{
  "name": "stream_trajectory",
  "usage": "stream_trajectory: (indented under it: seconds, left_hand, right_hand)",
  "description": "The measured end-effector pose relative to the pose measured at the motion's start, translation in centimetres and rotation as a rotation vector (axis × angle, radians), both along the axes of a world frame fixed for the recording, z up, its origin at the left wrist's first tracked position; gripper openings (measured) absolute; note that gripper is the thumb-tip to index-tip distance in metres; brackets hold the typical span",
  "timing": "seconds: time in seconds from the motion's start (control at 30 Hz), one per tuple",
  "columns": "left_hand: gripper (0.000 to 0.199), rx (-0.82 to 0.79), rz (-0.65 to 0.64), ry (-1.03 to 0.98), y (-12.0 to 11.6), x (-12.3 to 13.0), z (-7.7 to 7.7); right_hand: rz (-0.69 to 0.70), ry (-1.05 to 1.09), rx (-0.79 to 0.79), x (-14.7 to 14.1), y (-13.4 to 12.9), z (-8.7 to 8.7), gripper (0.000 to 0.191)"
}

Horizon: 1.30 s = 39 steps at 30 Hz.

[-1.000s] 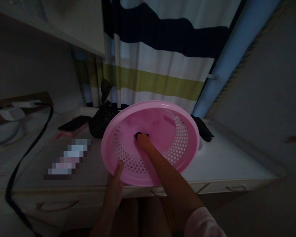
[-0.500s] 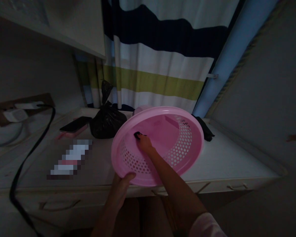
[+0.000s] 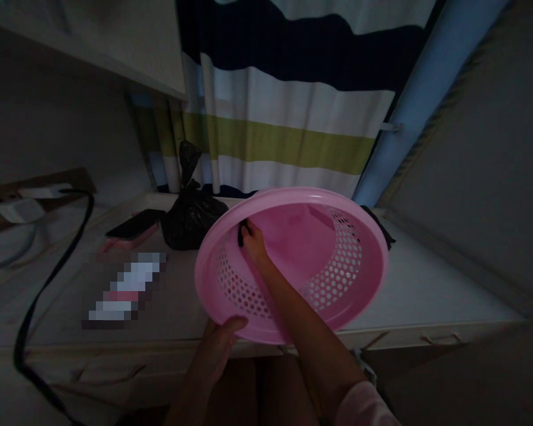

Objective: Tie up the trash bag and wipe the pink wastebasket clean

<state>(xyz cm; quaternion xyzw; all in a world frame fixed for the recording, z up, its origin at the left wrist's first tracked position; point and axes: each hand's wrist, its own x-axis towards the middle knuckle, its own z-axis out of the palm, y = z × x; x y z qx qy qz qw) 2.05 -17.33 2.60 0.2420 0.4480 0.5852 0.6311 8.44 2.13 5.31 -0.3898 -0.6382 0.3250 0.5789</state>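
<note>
A pink plastic basket (image 3: 379, 272) with perforated sides is tilted, its mouth turned toward me, at the front of the desk. My left hand (image 3: 222, 343) grips the lower left rim, thumb over the edge and fingers hidden beneath. Inside the basket, my right hand (image 3: 254, 242) is closed on a small black cloth-like piece (image 3: 241, 233) against the left inner wall. Dim light hides what exactly that piece is.
Left of the basket stand a knotted black plastic bag (image 3: 190, 219), a dark phone on a pink object (image 3: 135, 229) and a blurred-out item (image 3: 127, 290). A black cable (image 3: 48, 284) hangs from the wall socket. Another black item (image 3: 379, 228) lies behind the basket's right side. A striped curtain (image 3: 284, 139) hangs behind.
My right hand has moved slightly up and left along the basket's inside with the black piece. The basket's mouth now spreads wider to the right, and the view has shifted a little.
</note>
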Motion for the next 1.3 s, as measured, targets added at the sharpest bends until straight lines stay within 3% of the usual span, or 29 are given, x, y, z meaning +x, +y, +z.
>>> stream_trajectory:
  seconds: [0.1,0.23,0.43,0.63,0.83,1.0,1.17,1.3]
  left_hand:
    - [0.056,-0.021,0.021,-0.015,0.1,0.1,-0.1]
    - [0.06,-0.044,0.022,-0.02,0.3,0.2,-0.4]
    - [0.064,-0.033,0.05,-0.033,0.4,0.3,-0.1]
    - [0.056,-0.019,0.035,-0.043,0.2,0.5,0.6]
    - [0.06,-0.042,0.045,-0.02,0.2,0.4,-0.1]
    - [0.054,-0.016,0.022,0.003,-0.1,0.5,0.1]
    - [0.055,-0.018,0.013,-0.026,0.0,0.2,-0.1]
    - [0.059,-0.019,0.017,-0.059,0.1,0.2,-0.1]
  right_hand:
    - [0.009,0.105,0.031,-0.5,-1.4,0.8,0.043]
    - [0.054,0.2,0.089,-0.4,-5.1,1.6,0.042]
    - [0.114,0.206,0.142,-0.4,-8.7,2.8,0.053]
    - [0.034,0.119,0.146,-1.1,-6.9,3.1,0.049]
    - [-0.21,-0.016,0.061,-1.6,-3.2,3.6,0.041]
    - [-0.283,-0.175,-0.037,-0.6,-0.7,1.9,0.043]
    - [-0.248,-0.62,0.014,0.9,-0.3,-0.8,0.055]
    - [-0.214,-0.941,-0.093,1.6,-1.4,-0.9,0.05]
